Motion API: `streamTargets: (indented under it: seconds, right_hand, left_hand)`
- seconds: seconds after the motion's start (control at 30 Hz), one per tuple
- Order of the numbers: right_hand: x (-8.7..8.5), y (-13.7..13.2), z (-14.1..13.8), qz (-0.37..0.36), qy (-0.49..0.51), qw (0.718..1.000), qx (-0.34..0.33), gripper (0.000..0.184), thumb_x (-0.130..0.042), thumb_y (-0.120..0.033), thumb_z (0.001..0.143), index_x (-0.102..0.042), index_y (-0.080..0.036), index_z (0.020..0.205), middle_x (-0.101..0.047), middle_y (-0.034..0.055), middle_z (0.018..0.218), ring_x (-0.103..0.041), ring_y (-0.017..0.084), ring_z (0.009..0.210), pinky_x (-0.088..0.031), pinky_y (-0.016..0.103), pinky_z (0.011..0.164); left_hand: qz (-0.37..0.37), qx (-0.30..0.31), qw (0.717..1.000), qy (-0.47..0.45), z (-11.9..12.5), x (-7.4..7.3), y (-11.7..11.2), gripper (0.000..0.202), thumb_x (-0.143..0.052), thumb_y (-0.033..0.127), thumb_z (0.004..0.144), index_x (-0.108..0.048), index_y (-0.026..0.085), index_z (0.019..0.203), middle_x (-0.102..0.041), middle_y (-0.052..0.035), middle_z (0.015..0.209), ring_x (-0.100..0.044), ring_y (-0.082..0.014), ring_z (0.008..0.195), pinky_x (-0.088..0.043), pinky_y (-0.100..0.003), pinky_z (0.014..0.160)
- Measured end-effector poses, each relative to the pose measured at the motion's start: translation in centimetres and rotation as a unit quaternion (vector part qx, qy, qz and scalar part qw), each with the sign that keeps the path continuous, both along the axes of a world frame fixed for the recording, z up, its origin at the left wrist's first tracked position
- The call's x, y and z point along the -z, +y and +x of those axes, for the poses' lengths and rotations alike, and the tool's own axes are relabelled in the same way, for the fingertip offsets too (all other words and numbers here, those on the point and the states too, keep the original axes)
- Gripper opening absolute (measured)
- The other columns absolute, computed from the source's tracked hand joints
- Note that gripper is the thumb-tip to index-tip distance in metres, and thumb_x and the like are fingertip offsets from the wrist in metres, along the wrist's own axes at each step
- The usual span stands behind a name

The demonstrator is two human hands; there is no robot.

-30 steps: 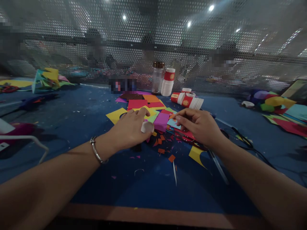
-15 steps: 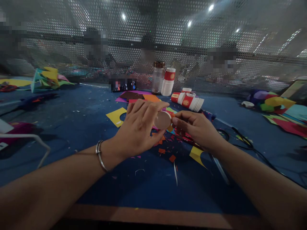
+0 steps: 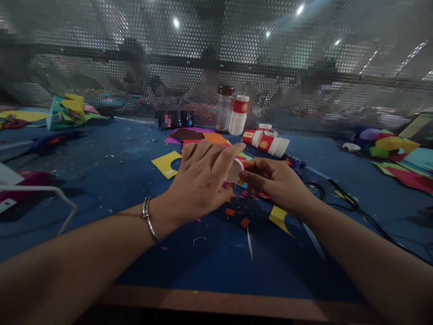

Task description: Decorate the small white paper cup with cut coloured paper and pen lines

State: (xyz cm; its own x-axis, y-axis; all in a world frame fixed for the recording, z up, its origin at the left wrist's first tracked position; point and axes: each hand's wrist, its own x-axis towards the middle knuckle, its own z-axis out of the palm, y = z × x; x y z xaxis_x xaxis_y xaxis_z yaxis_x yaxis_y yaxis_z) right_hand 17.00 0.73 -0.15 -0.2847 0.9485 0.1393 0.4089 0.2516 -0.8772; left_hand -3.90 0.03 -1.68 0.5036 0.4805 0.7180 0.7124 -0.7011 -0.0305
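Note:
A paper cup (image 3: 234, 172) is held over the table with its round, white-rimmed base turned toward me. My left hand (image 3: 203, 180) grips it between the thumb below and the fingers above, hiding much of its side. A small orange paper piece (image 3: 246, 164) shows at the cup's right side, pinched by the fingertips of my right hand (image 3: 275, 180). The right thumb overlaps the edge of the cup's base. Below the hands lie scattered orange paper scraps (image 3: 245, 222) and a cut yellow sheet (image 3: 280, 220).
Behind the hands stand a lidded clear jar (image 3: 224, 110) and a stack of paper cups (image 3: 239, 115), with more cups (image 3: 267, 142) lying alongside. A phone (image 3: 182, 119) leans at the back. Black cable (image 3: 348, 198) runs right; a hot glue gun (image 3: 50, 141) lies left.
My left hand and the cup have shifted slightly right and the cup has turned a little, so less of its base shows. The right thumb now overlaps the base's edge.

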Motion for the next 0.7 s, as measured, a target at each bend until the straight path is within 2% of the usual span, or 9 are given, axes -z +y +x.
streamTargets:
  seconds: [0.23, 0.3, 0.37, 0.4, 0.47, 0.57, 0.63, 0.7]
  right_hand:
    - [0.2, 0.0, 0.2, 0.013, -0.002, 1.000, 0.005, 0.040, -0.078, -0.057, 0.077, -0.069, -0.018, 0.082, -0.066, 0.0021, 0.074, -0.050, 0.013, 0.062, -0.038, 0.029, 0.056]
    - [0.2, 0.0, 0.3, 0.016, 0.003, 1.000, 0.007, 0.038, -0.078, -0.054, 0.077, -0.071, -0.018, 0.084, -0.065, 0.0014, 0.073, -0.050, 0.012, 0.061, -0.037, 0.029, 0.056]
    - [0.1, 0.0, 0.4, 0.024, -0.004, 1.000, 0.000, 0.034, -0.076, -0.051, 0.079, -0.071, -0.018, 0.084, -0.064, 0.0007, 0.072, -0.050, 0.012, 0.060, -0.038, 0.029, 0.056]
    - [0.1, 0.0, 0.4, 0.029, -0.011, 1.000, -0.006, 0.032, -0.075, -0.050, 0.080, -0.072, -0.019, 0.083, -0.063, 0.0004, 0.072, -0.050, 0.013, 0.061, -0.038, 0.029, 0.057]
    - [0.0, 0.0, 0.5, 0.035, -0.021, 0.999, -0.019, 0.030, -0.073, -0.050, 0.082, -0.072, -0.019, 0.082, -0.064, 0.0006, 0.073, -0.051, 0.013, 0.062, -0.039, 0.029, 0.059]
    - [0.0, 0.1, 0.5, 0.026, -0.020, 0.999, -0.026, 0.033, -0.074, -0.053, 0.082, -0.073, -0.020, 0.083, -0.068, 0.0024, 0.078, -0.054, 0.014, 0.066, -0.040, 0.030, 0.062]
    - [0.0, 0.1, 0.6, 0.019, -0.017, 0.999, -0.028, 0.036, -0.074, -0.056, 0.081, -0.073, -0.020, 0.083, -0.069, 0.0031, 0.080, -0.055, 0.015, 0.068, -0.041, 0.030, 0.063]
    - [0.0, 0.2, 0.7, 0.018, -0.020, 0.999, -0.030, 0.037, -0.075, -0.057, 0.080, -0.074, -0.020, 0.083, -0.068, 0.0026, 0.079, -0.054, 0.015, 0.068, -0.041, 0.030, 0.063]
  left_hand:
    - [-0.024, 0.018, 0.999, -0.027, 0.0, 0.1, 0.0, 0.062, -0.069, 0.022, 0.085, -0.048, 0.021, 0.144, -0.067, -0.0093, 0.124, -0.056, -0.0310, 0.117, -0.040, -0.047, 0.103]
    - [-0.049, 0.028, 0.995, -0.079, -0.1, 0.2, 0.2, 0.064, -0.072, 0.027, 0.083, -0.047, 0.023, 0.143, -0.064, -0.0103, 0.130, -0.055, -0.0316, 0.121, -0.040, -0.049, 0.105]
    - [-0.106, 0.058, 0.979, -0.161, -0.4, 0.3, 0.7, 0.071, -0.077, 0.032, 0.081, -0.045, 0.022, 0.143, -0.058, -0.0128, 0.138, -0.053, -0.0316, 0.128, -0.040, -0.050, 0.110]
    - [-0.154, 0.083, 0.963, -0.206, -0.6, 0.4, 1.1, 0.074, -0.079, 0.036, 0.079, -0.044, 0.021, 0.143, -0.057, -0.0142, 0.140, -0.053, -0.0309, 0.130, -0.040, -0.050, 0.112]
    - [-0.280, 0.117, 0.911, -0.281, -1.0, 0.4, 2.0, 0.076, -0.080, 0.042, 0.078, -0.044, 0.019, 0.141, -0.061, -0.0148, 0.134, -0.058, -0.0288, 0.127, -0.043, -0.049, 0.110]
    - [-0.468, 0.150, 0.802, -0.340, -1.4, 0.2, 2.9, 0.066, -0.079, 0.037, 0.076, -0.051, 0.016, 0.132, -0.069, -0.0123, 0.117, -0.068, -0.0232, 0.105, -0.053, -0.043, 0.095]
    - [-0.539, 0.155, 0.747, -0.356, -1.4, -0.2, 3.1, 0.052, -0.080, 0.031, 0.076, -0.060, 0.017, 0.121, -0.071, -0.0088, 0.108, -0.069, -0.0196, 0.097, -0.054, -0.038, 0.090]
    - [-0.578, 0.160, 0.713, -0.363, -1.4, -0.5, 2.9, 0.037, -0.081, 0.025, 0.074, -0.067, 0.018, 0.108, -0.074, -0.0056, 0.101, -0.069, -0.0169, 0.093, -0.054, -0.035, 0.089]
